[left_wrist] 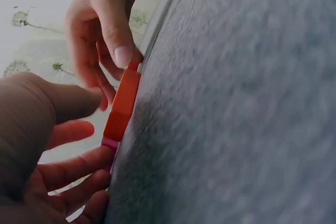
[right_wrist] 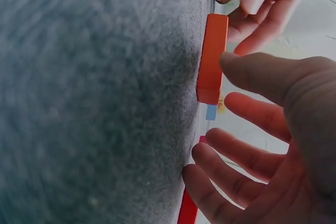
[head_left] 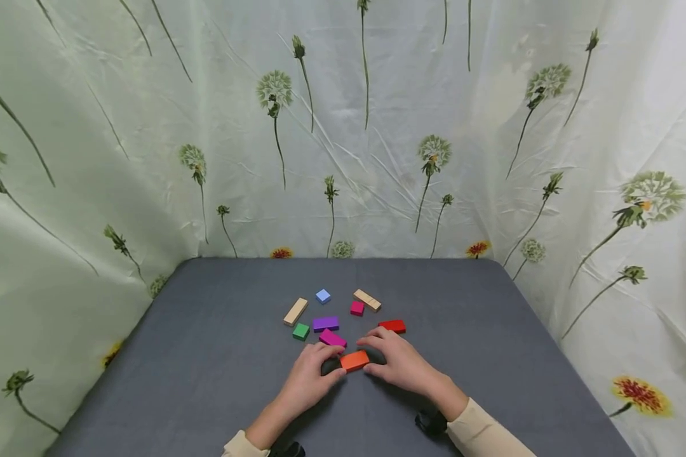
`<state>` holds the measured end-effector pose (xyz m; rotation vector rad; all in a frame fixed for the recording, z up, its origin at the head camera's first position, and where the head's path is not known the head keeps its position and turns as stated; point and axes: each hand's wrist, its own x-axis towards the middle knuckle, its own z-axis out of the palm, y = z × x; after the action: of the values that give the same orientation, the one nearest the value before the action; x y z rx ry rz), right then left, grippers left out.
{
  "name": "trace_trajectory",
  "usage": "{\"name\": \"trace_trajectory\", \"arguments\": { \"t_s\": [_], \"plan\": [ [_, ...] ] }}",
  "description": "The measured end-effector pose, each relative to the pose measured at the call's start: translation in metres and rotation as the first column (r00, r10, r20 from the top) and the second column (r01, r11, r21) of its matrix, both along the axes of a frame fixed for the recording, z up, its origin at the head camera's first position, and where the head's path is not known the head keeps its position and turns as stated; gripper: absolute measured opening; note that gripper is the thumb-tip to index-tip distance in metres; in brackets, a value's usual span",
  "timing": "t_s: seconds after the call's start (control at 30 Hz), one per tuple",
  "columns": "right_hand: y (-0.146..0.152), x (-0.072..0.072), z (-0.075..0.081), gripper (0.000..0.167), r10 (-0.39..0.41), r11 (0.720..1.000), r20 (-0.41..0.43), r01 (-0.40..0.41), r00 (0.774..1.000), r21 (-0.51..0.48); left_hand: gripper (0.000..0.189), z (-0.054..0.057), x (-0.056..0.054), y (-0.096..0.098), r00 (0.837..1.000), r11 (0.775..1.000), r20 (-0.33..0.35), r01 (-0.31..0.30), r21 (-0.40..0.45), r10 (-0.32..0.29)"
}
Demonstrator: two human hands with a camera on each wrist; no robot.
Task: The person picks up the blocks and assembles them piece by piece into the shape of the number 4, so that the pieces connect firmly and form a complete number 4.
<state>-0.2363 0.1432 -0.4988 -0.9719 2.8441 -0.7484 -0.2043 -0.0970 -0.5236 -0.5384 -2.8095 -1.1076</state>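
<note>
An orange block [head_left: 355,361] lies on the grey table between the two hands. My left hand [head_left: 307,374] is at its left end, fingers loosely bent and spread, thumb near the block's front corner. At the opposite end is my right hand [head_left: 399,362], its thumb close to the block; whether it touches cannot be told. In the right wrist view the right thumb overlaps the orange block [right_wrist: 212,59], with the other fingers spread apart. A magenta block [head_left: 333,337] lies just beyond the left fingertips. Behind the right hand sits a red block [head_left: 392,326], partly covered.
Farther back lie a purple block [head_left: 326,324], a green block [head_left: 301,331], a light blue cube [head_left: 322,296], a crimson cube [head_left: 357,308] and two wooden blocks, one left [head_left: 295,311], one right [head_left: 368,300]. A flower-printed curtain [head_left: 343,139] surrounds the table [head_left: 206,381].
</note>
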Motion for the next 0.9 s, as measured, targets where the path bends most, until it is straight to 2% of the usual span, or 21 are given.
{"name": "trace_trajectory", "arguments": {
  "t_s": [0.13,0.33,0.47,0.7,0.9],
  "plan": [
    [0.0007,-0.0018,-0.0009,0.042,0.001,1.0,-0.001,-0.001,1.0,0.008,0.038,-0.0007,0.0005,0.0028,1.0,1.0,-0.017,-0.019,-0.002,0.019],
    [0.0011,-0.0023,-0.0032,0.038,0.011,1.0,-0.007,-0.01,1.0,0.026,0.032,-0.0026,0.0004,0.0037,0.998,0.998,0.023,-0.055,0.008,0.054],
    [0.0009,-0.0024,-0.0038,0.035,0.019,0.999,-0.022,-0.019,1.0,0.029,0.03,-0.0023,0.0004,0.0039,0.998,0.998,0.02,-0.065,0.014,0.065],
    [0.0003,-0.0025,-0.0048,0.029,0.015,0.999,-0.032,-0.014,0.999,0.034,0.029,-0.0037,0.0,0.0039,0.997,0.998,0.028,-0.068,-0.005,0.068],
    [0.0003,-0.0026,-0.0024,0.026,0.009,0.999,-0.027,-0.008,1.0,0.034,0.027,-0.0038,0.0,0.0066,0.998,0.998,-0.003,-0.064,-0.001,0.064]
  ]
}}
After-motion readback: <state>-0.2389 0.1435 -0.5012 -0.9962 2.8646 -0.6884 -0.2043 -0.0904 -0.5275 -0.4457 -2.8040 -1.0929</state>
